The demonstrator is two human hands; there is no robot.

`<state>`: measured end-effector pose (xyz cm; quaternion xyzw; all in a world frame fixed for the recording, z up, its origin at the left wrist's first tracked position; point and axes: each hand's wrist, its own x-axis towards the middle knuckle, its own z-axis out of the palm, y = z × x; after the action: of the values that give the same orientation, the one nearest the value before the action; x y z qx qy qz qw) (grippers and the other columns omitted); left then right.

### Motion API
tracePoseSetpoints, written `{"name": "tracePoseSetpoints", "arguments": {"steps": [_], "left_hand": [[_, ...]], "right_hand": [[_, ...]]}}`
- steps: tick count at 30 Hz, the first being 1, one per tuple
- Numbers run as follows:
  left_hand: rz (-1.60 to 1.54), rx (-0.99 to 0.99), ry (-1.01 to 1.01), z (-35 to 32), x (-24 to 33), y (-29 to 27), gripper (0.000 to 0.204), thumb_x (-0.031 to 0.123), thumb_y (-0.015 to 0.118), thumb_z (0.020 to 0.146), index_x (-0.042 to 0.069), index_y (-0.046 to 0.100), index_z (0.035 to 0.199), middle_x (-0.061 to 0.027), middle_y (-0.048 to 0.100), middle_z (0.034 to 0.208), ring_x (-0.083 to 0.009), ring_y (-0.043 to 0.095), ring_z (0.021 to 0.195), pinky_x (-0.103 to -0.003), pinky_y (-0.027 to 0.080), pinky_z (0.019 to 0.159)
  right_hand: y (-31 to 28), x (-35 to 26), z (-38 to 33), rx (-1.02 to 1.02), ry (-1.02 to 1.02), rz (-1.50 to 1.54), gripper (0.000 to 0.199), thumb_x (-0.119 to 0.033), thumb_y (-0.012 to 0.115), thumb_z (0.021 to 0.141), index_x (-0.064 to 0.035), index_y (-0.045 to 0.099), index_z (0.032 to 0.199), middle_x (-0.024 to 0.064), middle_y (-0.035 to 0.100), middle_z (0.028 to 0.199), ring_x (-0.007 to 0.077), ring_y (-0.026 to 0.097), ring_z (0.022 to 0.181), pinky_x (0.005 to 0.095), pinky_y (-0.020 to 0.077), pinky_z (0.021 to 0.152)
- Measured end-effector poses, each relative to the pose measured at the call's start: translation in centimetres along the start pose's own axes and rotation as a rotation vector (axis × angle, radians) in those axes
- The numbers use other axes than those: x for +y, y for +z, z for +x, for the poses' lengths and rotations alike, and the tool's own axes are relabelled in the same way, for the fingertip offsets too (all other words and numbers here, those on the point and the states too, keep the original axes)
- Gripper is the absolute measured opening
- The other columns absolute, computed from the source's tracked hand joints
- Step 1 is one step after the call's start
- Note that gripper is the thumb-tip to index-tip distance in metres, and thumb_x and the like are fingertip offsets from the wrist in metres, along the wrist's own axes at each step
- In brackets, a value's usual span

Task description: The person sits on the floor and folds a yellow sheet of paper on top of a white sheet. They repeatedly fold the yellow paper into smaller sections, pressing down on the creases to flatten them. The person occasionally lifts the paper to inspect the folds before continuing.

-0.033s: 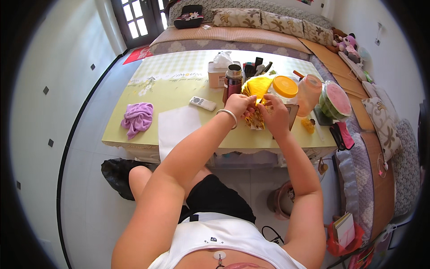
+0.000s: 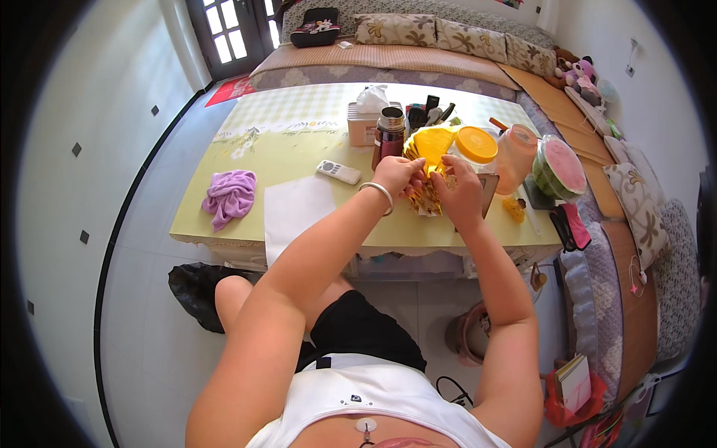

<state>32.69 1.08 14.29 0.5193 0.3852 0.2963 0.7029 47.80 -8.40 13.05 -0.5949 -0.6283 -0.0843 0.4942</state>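
Observation:
Both hands meet over the near right part of the table. My left hand (image 2: 396, 177), with a pale bangle at the wrist, is closed, fingertips pinching a shiny gold-yellow folded piece (image 2: 424, 201), perhaps paper. My right hand (image 2: 460, 191) is closed at the other side of it, thumb and fingers bent inward. The fingers partly hide the piece, and its exact kind is unclear. Just behind the hands lies a yellow layered stack (image 2: 432, 142). A dark red thermos (image 2: 388, 138) stands left of the stack, and a clear jar with an orange-yellow lid (image 2: 476, 145) stands right of it.
Farther right are an orange translucent jug (image 2: 515, 159) and a cut watermelon (image 2: 560, 168). A tissue box (image 2: 361, 127) stands behind the thermos. To the left lie a remote (image 2: 338, 172), a white sheet (image 2: 295, 213) and a purple cloth (image 2: 229, 198). A bin (image 2: 467, 336) stands below the table.

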Motion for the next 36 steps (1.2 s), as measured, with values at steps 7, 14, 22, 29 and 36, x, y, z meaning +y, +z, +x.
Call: {"name": "tracePoseSetpoints", "arguments": {"steps": [7, 14, 22, 29, 36], "left_hand": [[0.175, -0.033, 0.139, -4.7, -2.3, -5.9, 0.028, 0.029, 0.066, 0.097, 0.003, 0.068, 0.087, -0.0033, 0.066, 0.07, -0.009, 0.057, 0.052, -0.023, 0.04, 0.046], [0.349, 0.206, 0.374, -12.9, -8.2, -14.7, 0.013, 0.011, 0.068, 0.091, -0.001, 0.07, 0.086, -0.0059, 0.069, 0.072, -0.0104, 0.062, 0.059, -0.025, 0.05, 0.055], [-0.049, -0.621, 0.806, -31.5, 0.1, -16.3, 0.037, 0.033, 0.068, 0.094, -0.004, 0.066, 0.097, -0.011, 0.064, 0.079, -0.0199, 0.06, 0.064, -0.031, 0.046, 0.055], [0.379, -1.514, 1.139, -40.4, 7.6, -11.7, 0.05, 0.045, 0.065, 0.094, -0.004, 0.065, 0.105, -0.0128, 0.065, 0.091, -0.0239, 0.059, 0.069, -0.036, 0.045, 0.058], [0.476, -1.498, 1.204, -42.1, 7.9, -9.7, 0.046, 0.041, 0.064, 0.094, -0.003, 0.066, 0.106, -0.0129, 0.065, 0.095, -0.0247, 0.059, 0.076, -0.037, 0.045, 0.064]], "right_hand": [[1.1, -0.7, 0.9, -0.015, -0.165, -0.258, 0.05, -0.032, 0.073, 0.087, -0.0009, 0.064, 0.126, 0.023, 0.065, 0.125, 0.0373, 0.062, 0.115, 0.0447, 0.0468, 0.101], [1.6, 0.1, 2.4, -0.223, -0.105, -0.202, 0.045, -0.025, 0.069, 0.088, -0.0005, 0.065, 0.125, 0.0239, 0.059, 0.137, 0.0404, 0.054, 0.129, 0.0459, 0.0406, 0.11], [4.1, -6.1, -2.9, -0.2, -0.436, 0.079, 0.019, -0.011, 0.07, 0.084, -0.0088, 0.073, 0.102, 0.0107, 0.073, 0.098, 0.0314, 0.069, 0.09, 0.0412, 0.0547, 0.079], [16.0, -4.2, -8.6, -0.421, 0.076, 0.095, 0.017, -0.02, 0.063, 0.089, -0.0106, 0.075, 0.098, 0.0132, 0.073, 0.09, 0.0333, 0.069, 0.082, 0.0417, 0.0551, 0.072], [18.4, -4.7, -10.2, -0.22, 0.061, 0.02, 0.016, -0.02, 0.061, 0.089, -0.0096, 0.072, 0.094, 0.013, 0.071, 0.089, 0.0347, 0.068, 0.082, 0.0451, 0.0542, 0.073]]}}
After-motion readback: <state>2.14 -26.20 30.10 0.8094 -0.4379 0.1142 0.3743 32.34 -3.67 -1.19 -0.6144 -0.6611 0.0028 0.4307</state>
